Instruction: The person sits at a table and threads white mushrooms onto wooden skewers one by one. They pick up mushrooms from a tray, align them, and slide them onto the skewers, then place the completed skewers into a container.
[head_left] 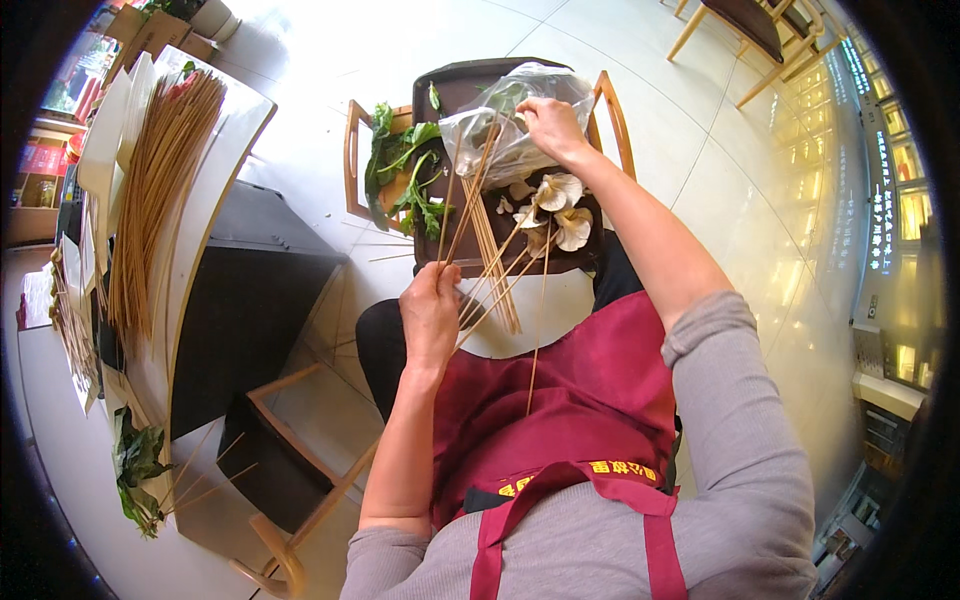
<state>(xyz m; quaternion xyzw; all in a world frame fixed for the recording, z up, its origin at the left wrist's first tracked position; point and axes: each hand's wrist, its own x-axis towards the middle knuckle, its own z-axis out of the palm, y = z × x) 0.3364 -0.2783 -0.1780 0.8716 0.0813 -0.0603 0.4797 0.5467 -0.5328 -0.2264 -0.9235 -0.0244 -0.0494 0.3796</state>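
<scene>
The left hand is pinching thin wooden sticks near their lower ends, its thumb and fingers closed around them; the sticks are pointing away toward the far side, their tips crossing in front of a clear plastic bag. The right hand is reaching to the bag's far right part, its fingers bending inward with the tips close together; I cannot tell whether they are gripping the plastic or something in it.

The bag is lying on the far part of a dark brown tray, in front of the person. Nearer, a bundle of loose sticks is resting across the tray and sticking out over its near edge. Just right of that bundle, pale mushrooms are sitting on the tray, with several sticks slanting from them toward the person. Left of the tray, leafy greens are drooping over a wooden chair.

The person is wearing a dark red apron. On the far left, a large heap of sticks is lying on a pale table, and more dark leaves are hanging at the near left.
</scene>
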